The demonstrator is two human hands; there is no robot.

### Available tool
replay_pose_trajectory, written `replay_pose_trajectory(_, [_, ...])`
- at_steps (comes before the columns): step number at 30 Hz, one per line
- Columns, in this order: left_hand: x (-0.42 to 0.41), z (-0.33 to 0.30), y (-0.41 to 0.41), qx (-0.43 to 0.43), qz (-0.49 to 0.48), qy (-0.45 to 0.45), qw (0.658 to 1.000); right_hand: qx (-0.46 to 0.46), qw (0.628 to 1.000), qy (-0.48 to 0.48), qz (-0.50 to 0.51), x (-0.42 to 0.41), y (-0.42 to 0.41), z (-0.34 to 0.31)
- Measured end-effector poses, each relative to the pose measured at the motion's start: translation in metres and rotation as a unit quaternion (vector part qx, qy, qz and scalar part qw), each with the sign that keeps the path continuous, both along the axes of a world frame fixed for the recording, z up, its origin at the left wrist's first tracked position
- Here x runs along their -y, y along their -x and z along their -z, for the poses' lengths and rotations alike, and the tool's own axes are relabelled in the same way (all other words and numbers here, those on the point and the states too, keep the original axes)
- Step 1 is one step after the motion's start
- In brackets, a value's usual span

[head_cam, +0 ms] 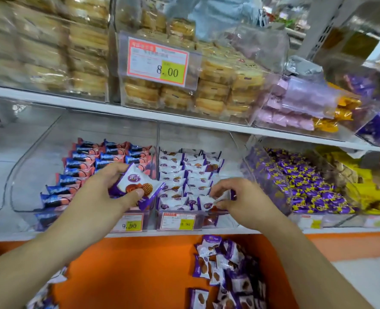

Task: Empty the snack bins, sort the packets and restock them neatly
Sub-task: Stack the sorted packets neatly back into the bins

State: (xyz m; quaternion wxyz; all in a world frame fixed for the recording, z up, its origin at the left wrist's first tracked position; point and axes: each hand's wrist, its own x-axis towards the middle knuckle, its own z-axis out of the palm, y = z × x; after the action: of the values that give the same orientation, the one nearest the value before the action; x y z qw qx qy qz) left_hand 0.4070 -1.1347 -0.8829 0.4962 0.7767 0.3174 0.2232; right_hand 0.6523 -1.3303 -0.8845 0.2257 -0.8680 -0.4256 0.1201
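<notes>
My left hand (108, 192) grips a small stack of white and purple cookie packets (137, 186) in front of two clear bins. My right hand (233, 199) pinches one white packet (223, 198) at the front right of the middle bin (223, 220), which holds neat rows of the same white and purple packets (180, 179). The bin to its left (39, 157) holds ordered rows of blue and pink packets (91, 166). A loose pile of white and purple packets (227, 270) lies on the orange surface (128, 268) below the shelf.
A bin of purple and yellow candies (302, 181) stands to the right, with yellow packets (367, 192) beyond. The upper shelf carries bins of wrapped cakes (218, 90) with a price label (157, 61). A person in pale clothing (218, 16) stands behind the shelving.
</notes>
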Motion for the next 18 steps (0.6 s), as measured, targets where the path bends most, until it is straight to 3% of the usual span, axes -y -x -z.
replay_pose_trajectory(8, [-0.0017, 0.0086, -0.0021, 0.007, -0.001, 0.016, 1.000, -0.056, 0.998, 0.010, 0.013, -0.0042, -0.0083, 0.0047])
replay_pose_trajectory(16, [0.0024, 0.0053, 0.0024, -0.003, 0.003, 0.010, 1.000, -0.047, 0.997, 0.029, 0.054, -0.0057, -0.0080, 0.0032])
replay_pose_trajectory(18, [0.0025, 0.0053, 0.0029, -0.003, -0.002, 0.012, 1.000, -0.085, 0.995, 0.020, 0.055, -0.0039, -0.0079, -0.0012])
